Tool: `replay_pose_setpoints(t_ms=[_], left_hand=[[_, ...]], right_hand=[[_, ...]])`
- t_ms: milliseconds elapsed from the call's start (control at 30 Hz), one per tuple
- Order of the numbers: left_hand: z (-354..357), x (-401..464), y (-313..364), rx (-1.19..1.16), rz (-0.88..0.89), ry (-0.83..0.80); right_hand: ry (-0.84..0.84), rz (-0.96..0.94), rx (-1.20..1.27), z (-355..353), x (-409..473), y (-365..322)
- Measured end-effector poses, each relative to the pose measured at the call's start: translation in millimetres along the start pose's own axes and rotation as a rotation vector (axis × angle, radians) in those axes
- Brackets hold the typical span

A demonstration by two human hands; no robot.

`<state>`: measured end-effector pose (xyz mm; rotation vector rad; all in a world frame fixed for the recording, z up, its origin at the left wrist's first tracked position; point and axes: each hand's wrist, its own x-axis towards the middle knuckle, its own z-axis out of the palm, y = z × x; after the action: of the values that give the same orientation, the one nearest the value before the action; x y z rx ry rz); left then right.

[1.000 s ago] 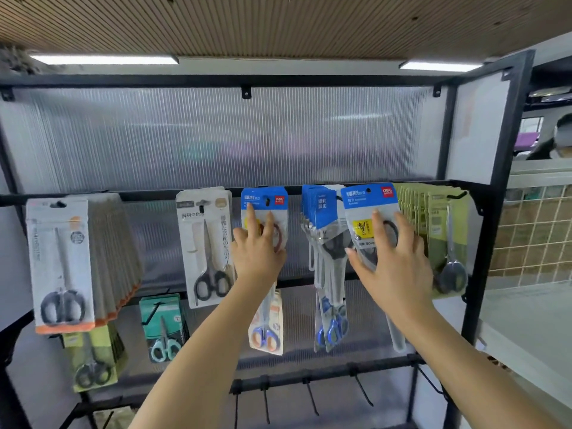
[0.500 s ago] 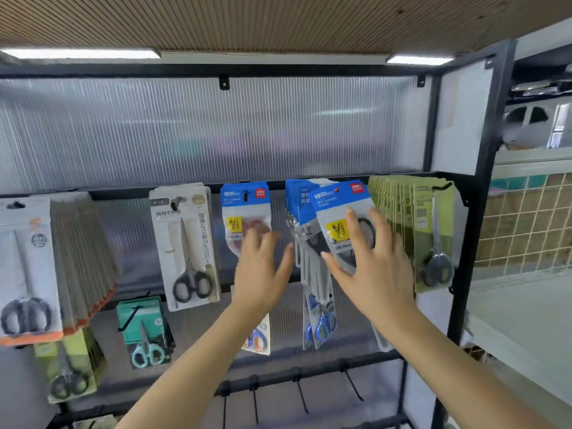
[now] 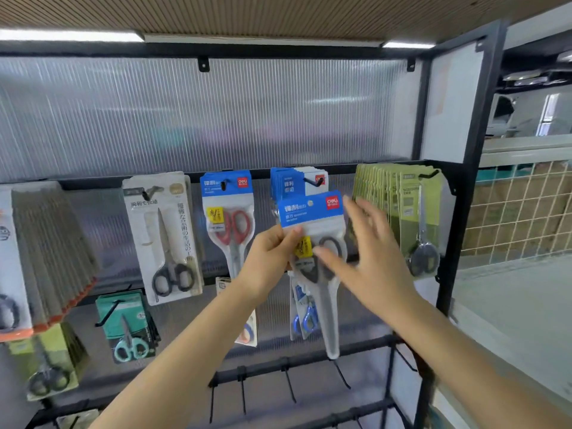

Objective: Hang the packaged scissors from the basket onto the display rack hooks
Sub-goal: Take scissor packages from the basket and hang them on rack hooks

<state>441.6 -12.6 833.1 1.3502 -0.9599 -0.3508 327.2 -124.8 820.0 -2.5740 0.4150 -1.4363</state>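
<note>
A blue-topped pack of grey-handled scissors (image 3: 312, 212) is held in front of the display rack (image 3: 458, 212), below a hook (image 3: 312, 181) that carries several similar blue packs. My left hand (image 3: 269, 258) pinches the pack's left edge with thumb on its front. My right hand (image 3: 368, 255) is spread just right of the pack, fingers straight, its index finger across the clear blister. A red-handled pack (image 3: 227, 212) hangs on the hook to the left. No basket is in view.
Other packs hang along the rail: white ones (image 3: 162, 236), green ones (image 3: 402, 205), a teal pack (image 3: 127, 323) lower left. Bare black hooks (image 3: 288, 382) stick out from the lower rail. A wire grid (image 3: 523, 212) stands to the right.
My left hand left the red-handled pack and took hold of the grey-handled pack's left edge. My right hand opened and drew slightly right. The pack sits lower than before.
</note>
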Motion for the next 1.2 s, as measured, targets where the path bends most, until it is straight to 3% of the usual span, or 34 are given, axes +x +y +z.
replay_pose_setpoints(t_ms=[100,233,367,500,800,1200], left_hand=[[2.8,-1.8,-1.7,0.074,0.001,-0.023],[8.1,-2.6,-2.1,0.055,0.02,-0.045],[13.1,-3.2,-7.3,-0.104,-0.023,-0.041],[18.9,-4.7,-18.9,-0.032,-0.084,-0.054],[24.7,-1.5,-20.7,-0.087,-0.086,0.007],[11.7,50.3,-49.1,-0.088,-0.268,0.228]], right_hand=[[-0.102,0.226,0.372,-16.9,29.6,2.4],[-0.258,0.22,0.387,-22.3,53.4,8.7],[-0.147,0.212,0.438,-22.7,64.0,9.2],[-0.072,0.243,0.511,-24.5,77.6,10.3],[-0.088,0.216,0.38,-1.2,94.1,11.6],[-0.07,0.194,0.237,38.9,113.8,25.2]])
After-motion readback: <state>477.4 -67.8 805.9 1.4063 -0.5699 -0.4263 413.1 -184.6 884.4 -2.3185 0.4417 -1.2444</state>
